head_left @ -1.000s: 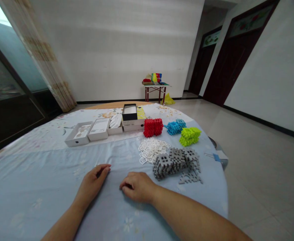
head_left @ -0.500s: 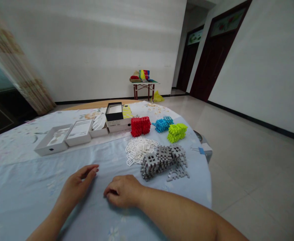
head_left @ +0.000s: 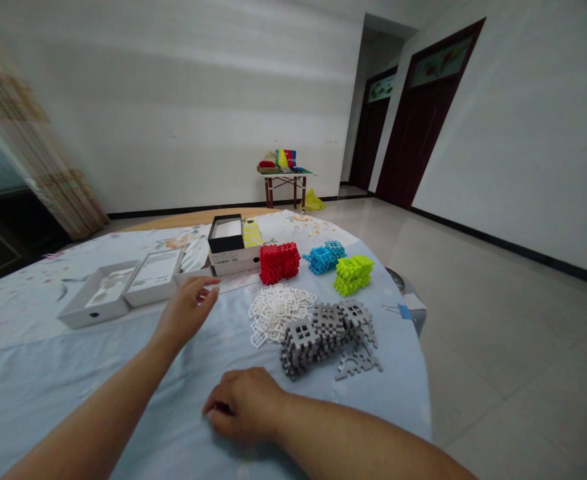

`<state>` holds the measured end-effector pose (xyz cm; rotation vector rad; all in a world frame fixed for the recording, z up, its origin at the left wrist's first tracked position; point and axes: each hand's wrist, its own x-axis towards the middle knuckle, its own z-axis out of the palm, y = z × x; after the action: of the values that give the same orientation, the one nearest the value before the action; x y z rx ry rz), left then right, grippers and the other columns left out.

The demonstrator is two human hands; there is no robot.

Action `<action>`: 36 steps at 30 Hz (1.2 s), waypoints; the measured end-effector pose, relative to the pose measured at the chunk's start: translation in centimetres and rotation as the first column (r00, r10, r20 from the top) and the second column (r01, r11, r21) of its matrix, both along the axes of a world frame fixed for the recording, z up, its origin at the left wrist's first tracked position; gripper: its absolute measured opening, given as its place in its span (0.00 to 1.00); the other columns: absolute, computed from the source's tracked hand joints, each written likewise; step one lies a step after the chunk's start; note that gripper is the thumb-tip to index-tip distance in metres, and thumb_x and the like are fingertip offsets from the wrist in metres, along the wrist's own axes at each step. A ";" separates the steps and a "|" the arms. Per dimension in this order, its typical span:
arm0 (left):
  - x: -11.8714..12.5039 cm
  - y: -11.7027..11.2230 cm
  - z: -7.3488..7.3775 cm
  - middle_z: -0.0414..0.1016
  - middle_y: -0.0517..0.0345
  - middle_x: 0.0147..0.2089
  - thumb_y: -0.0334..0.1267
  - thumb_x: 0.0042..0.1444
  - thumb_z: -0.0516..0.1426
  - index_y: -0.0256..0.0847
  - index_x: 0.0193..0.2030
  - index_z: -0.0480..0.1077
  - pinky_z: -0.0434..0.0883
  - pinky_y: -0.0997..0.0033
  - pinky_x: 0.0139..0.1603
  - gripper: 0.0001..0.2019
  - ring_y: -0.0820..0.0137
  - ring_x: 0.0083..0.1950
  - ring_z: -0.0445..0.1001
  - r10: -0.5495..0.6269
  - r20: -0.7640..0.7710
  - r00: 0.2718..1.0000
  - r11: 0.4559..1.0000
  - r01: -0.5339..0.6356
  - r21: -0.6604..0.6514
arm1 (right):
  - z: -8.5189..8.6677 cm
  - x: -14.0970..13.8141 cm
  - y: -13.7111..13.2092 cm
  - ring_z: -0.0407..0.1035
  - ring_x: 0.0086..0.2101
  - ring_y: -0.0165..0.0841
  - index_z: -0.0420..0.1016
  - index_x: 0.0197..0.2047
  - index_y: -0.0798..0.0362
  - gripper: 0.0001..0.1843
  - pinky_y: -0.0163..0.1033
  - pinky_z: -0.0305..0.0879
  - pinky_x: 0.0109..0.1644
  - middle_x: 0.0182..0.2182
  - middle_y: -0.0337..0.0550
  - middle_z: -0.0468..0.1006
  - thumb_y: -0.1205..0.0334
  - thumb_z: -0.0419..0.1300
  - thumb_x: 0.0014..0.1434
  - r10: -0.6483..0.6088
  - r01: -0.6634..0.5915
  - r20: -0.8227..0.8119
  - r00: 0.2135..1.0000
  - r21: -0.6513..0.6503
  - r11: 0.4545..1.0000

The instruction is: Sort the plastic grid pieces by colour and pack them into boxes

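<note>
My left hand (head_left: 186, 310) is stretched forward over the blue cloth, fingers apart and holding nothing, near the white boxes (head_left: 123, 288) and left of a pile of flat white lattice pieces (head_left: 278, 310). On the cloth close to me rests my right hand (head_left: 243, 405), its fingers curled under; nothing shows in them. A grey lattice block with loose grey pieces (head_left: 326, 333) lies just right of the white pile. Behind these stand a red block (head_left: 279, 261), a blue block (head_left: 325, 257) and a lime-green block (head_left: 353, 274).
A round table (head_left: 73, 373) with a pale blue flowered cloth carries everything. A black-and-white open box (head_left: 228, 240) stands behind the red block. A blue clip (head_left: 402, 310) juts past the table's right rim. Across the tiled floor stands a small red-legged table (head_left: 283, 175); dark doors are at the right.
My left hand has lifted off the cloth and reached forward toward the white boxes. My right hand stays curled on the cloth. The view has swung a little to the right.
</note>
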<state>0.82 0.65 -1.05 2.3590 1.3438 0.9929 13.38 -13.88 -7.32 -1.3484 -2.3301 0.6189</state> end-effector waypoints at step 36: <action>-6.3 -2.3 1.7 0.64 0.55 0.42 0.42 0.55 0.52 0.42 0.43 0.69 0.70 0.67 0.40 0.12 0.71 0.34 0.70 0.156 -0.159 0.975 0.965 -0.116 0.234 | -0.4 -0.5 -0.5 0.71 0.35 0.32 0.77 0.41 0.45 0.14 0.34 0.61 0.40 0.34 0.39 0.78 0.61 0.53 0.54 -0.051 0.051 -0.101 0.994 -0.005 0.999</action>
<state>-5.44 -1.68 0.62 2.6024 1.5514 1.0436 12.83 -14.39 -7.77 -1.3415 -2.2086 0.6589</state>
